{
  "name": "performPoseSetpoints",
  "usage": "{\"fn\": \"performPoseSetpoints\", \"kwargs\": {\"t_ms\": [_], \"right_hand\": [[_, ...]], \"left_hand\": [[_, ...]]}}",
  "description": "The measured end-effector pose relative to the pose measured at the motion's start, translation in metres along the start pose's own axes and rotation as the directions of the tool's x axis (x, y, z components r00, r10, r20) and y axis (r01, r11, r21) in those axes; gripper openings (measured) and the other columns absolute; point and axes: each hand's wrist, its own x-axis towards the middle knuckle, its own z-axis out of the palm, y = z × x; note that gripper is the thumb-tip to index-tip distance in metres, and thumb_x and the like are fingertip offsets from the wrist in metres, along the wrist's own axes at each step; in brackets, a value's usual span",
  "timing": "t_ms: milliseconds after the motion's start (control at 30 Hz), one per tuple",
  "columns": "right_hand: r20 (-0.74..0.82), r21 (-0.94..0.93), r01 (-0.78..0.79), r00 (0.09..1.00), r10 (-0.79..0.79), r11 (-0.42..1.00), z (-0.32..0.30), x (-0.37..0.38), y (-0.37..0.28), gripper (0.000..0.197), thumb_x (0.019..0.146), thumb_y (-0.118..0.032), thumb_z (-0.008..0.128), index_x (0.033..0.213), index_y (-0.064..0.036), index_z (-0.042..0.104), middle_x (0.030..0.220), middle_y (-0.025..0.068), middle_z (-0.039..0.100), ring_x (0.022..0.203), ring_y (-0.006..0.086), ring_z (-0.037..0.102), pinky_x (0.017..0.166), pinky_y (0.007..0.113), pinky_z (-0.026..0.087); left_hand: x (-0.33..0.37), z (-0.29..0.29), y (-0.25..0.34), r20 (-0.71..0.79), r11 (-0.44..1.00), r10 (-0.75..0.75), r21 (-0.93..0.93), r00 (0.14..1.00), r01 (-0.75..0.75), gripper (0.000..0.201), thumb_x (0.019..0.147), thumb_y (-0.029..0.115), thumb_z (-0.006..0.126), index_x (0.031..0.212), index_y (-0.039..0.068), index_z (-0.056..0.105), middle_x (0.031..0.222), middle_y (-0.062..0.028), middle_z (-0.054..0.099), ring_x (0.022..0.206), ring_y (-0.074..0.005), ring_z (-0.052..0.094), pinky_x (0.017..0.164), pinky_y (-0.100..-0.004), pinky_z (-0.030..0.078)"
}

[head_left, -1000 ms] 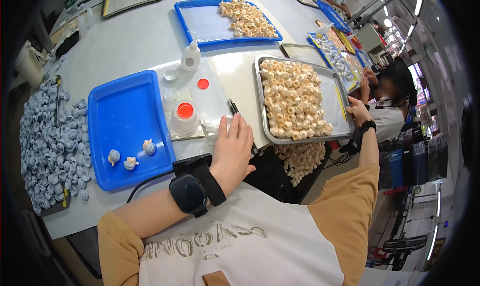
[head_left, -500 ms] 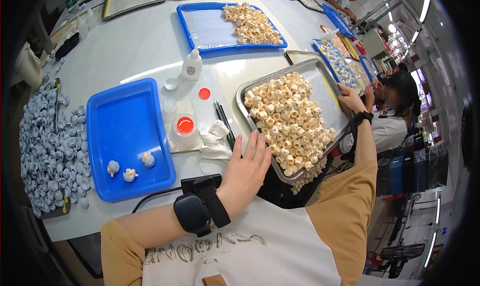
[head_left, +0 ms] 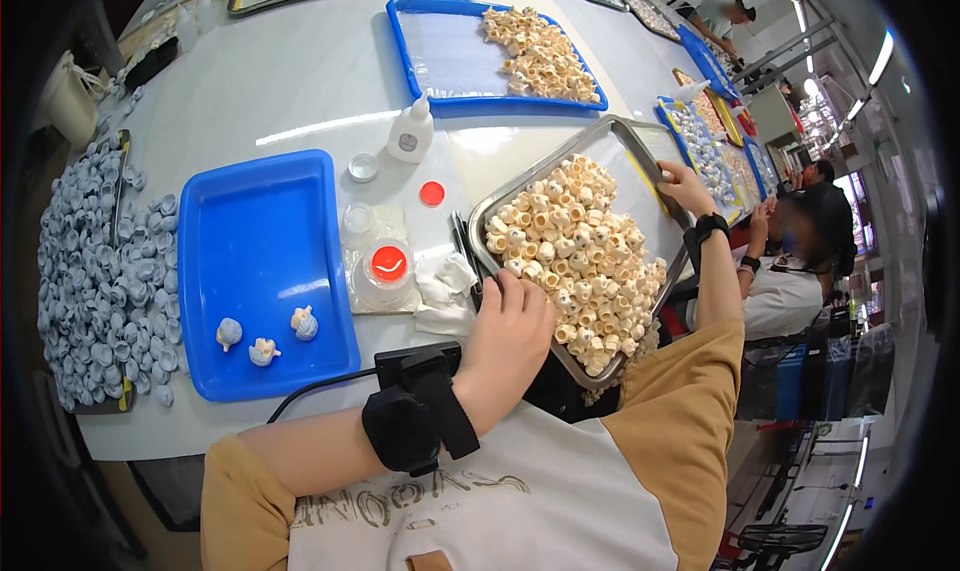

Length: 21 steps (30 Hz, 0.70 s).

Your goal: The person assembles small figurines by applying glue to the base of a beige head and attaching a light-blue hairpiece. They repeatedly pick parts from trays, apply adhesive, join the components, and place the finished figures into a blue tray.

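Observation:
A metal tray [head_left: 484, 209] sits tilted at the table's front edge, heaped with small cream-coloured hollow pieces [head_left: 575, 261]. My left hand [head_left: 510, 326] is closed on its left rim, fingers curled over the edge. At the far right rim, my right hand [head_left: 688, 189] grips the tray too, its thumb hidden. Part of the tray's white liner is bare near the right hand. To the left lies a blue tray [head_left: 256, 261] holding three small assembled heads [head_left: 303, 322] with grey-blue caps. A white crumpled cloth [head_left: 444, 289] and dark pen-like tools [head_left: 464, 243] lie beside my left hand.
Grey-blue cap pieces [head_left: 110, 281] are piled at the far left. A white squeeze bottle [head_left: 410, 133], a red lid [head_left: 431, 193] and a red-topped jar [head_left: 386, 267] stand mid-table. Behind is another blue tray [head_left: 450, 99] with cream pieces. A co-worker [head_left: 785, 281] sits at right.
My left hand has gone from fingers spread flat at the rim to fingers curled over it. My right hand has closed round the far edge. The view has shifted slightly.

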Motion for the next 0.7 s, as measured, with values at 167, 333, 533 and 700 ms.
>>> {"fn": "performPoseSetpoints", "kwargs": {"t_ms": [167, 333, 533, 700], "right_hand": [[-0.106, -0.049, -0.019, 0.994, 0.014, 0.999, 0.006, -0.006, -0.011, 0.050, 0.074, -0.014, 0.059, 0.122, -0.0048, 0.052, 0.082, 0.0151, 0.063, 0.073, 0.0207, 0.059, 0.070, 0.030, 0.046], [-0.464, -0.072, 0.132, 0.873, -0.151, 0.989, 0.011, -0.066, -0.003, 0.046, 0.084, -0.023, 0.057, 0.125, -0.0055, 0.048, 0.104, 0.0171, 0.057, 0.092, 0.0229, 0.057, 0.083, 0.029, 0.043], [-0.571, 0.735, 0.200, 0.698, 0.432, 0.647, 0.084, -0.255, -0.082, 0.043, 0.095, -0.034, 0.040, 0.127, -0.0044, 0.041, 0.111, 0.0102, 0.055, 0.093, 0.0194, 0.056, 0.078, 0.031, 0.046], [-0.134, 0.991, 0.127, 0.831, 0.541, 0.050, 0.195, -0.310, -0.151, 0.052, 0.095, -0.045, 0.033, 0.131, -0.0071, 0.035, 0.115, 0.0151, 0.053, 0.099, 0.0272, 0.055, 0.077, 0.038, 0.049]], "left_hand": [[0.007, 0.003, 0.003, 0.035, 0.997, 0.022, 0.074, 0.999, -0.025, 0.024, 0.078, 0.018, 0.051, 0.095, 0.002, 0.058, 0.095, -0.0136, 0.054, 0.096, -0.0300, 0.049, 0.082, -0.0390, 0.038], [0.012, 0.004, 0.001, -0.012, 0.998, 0.040, 0.041, 0.999, -0.040, 0.015, 0.070, 0.013, 0.056, 0.083, 0.004, 0.055, 0.088, -0.0093, 0.052, 0.087, -0.0235, 0.048, 0.071, -0.0293, 0.041], [-0.001, 0.003, 0.003, 0.029, 1.000, -0.009, -0.011, 1.000, 0.009, 0.025, 0.067, 0.009, 0.061, 0.090, -0.001, 0.055, 0.097, -0.0152, 0.050, 0.101, -0.0313, 0.049, 0.072, -0.0284, 0.048], [-0.004, 0.006, 0.003, 0.026, 0.997, 0.024, -0.080, 0.999, -0.022, 0.040, 0.066, 0.016, 0.070, 0.097, -0.003, 0.052, 0.102, -0.0175, 0.049, 0.106, -0.0343, 0.048, 0.086, -0.0339, 0.044]]}}
